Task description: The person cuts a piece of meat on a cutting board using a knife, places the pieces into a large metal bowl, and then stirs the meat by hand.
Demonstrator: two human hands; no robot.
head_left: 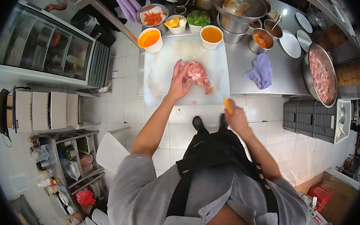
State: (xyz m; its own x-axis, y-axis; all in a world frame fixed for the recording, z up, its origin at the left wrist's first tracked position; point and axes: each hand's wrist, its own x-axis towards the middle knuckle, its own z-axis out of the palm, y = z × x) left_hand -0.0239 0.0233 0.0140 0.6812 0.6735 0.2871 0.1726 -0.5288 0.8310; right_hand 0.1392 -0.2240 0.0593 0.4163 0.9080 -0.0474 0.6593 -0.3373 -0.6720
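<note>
Two hands: my left hand (180, 81) lies spread on the meat (198, 72), which stretches to its right. My right hand (235, 117) grips an orange handle (227, 105), nearer me.

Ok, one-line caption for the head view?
Left hand presses raw pink meat on white cutting board; right hand holds orange-handled tool beside it.

The raw meat (197, 73) is a pink, lumpy piece lying flat, touching the fingers of the left hand (179, 83) on their right side. The orange handle (227, 106) stands almost upright, gripped in the right hand (234, 116); its blade cannot be seen.
</note>
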